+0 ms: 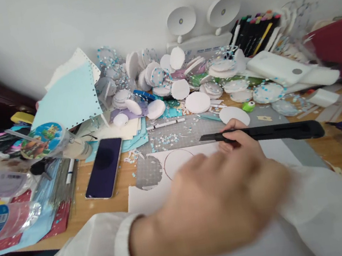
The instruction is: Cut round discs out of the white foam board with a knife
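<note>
My right hand (245, 144) grips a black utility knife (282, 131), its blade extended and pointing left above the grey cutting mat (175, 134). Nearer the camera, my left hand (215, 203) crosses in front of the right, blurred, so its fingers cannot be made out. Beneath both hands lies a white sheet (138, 198). A drawn circle (176, 161) shows on it, partly covered by my left hand. Left of that circle, a round piece is cut out of the sheet's edge, and the mat shows through. A white disc (234, 116) rests just behind the knife.
Many white discs (197, 102) and blue-dotted pieces are heaped along the wall, before a twin-head lamp (200, 45). A phone (104, 169), a lidded cup (43, 139) and wrapped packets stand left. Black markers (255, 34) and a white glue-gun-like device (278, 67) are at right.
</note>
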The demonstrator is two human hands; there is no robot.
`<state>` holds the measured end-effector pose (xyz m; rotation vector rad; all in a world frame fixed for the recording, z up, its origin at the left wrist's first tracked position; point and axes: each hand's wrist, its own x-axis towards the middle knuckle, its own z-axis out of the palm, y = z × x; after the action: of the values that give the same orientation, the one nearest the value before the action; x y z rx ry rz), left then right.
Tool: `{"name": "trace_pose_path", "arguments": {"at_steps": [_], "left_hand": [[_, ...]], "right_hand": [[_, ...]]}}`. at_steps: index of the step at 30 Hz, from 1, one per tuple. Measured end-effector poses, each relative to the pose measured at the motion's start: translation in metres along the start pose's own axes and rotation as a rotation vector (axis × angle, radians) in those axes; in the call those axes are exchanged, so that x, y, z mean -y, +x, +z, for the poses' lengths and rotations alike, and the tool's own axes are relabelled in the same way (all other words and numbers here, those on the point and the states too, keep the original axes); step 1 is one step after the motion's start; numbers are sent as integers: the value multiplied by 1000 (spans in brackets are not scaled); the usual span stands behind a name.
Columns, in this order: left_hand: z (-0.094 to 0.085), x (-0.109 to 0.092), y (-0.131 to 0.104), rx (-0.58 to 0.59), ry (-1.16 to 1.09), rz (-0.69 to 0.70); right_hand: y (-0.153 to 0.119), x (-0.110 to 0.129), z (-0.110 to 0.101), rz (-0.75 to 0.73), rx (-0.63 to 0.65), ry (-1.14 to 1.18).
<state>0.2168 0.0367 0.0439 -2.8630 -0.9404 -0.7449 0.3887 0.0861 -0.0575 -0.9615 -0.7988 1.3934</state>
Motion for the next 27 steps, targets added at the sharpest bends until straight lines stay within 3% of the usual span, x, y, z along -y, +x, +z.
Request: {"name": "trace_pose_path", "arguments": {"at_steps": [1,4,7,10,18,23,27], "left_hand": [[2,12,-2,4,-20,-85],[10,52,-21,200,-25,-337],[20,83,-43,337,-14,-413],[26,100,-53,411,-69,-459],[35,99,-34,427,-353,-699],[44,96,-30,446,-383,-744],[51,98,-37,444,-490,-774]], "right_hand": [[-1,0,0,-12,3,0],[-3,0,-1,-54,11,1],[-6,0,-2,-95,16,-14],[-10,3,-2,-158,10,-36],[-9,13,-6,-294,-19,-262],[-7,9,15,-237,-6,-338],[-14,2,34,-253,27,-602]]}}
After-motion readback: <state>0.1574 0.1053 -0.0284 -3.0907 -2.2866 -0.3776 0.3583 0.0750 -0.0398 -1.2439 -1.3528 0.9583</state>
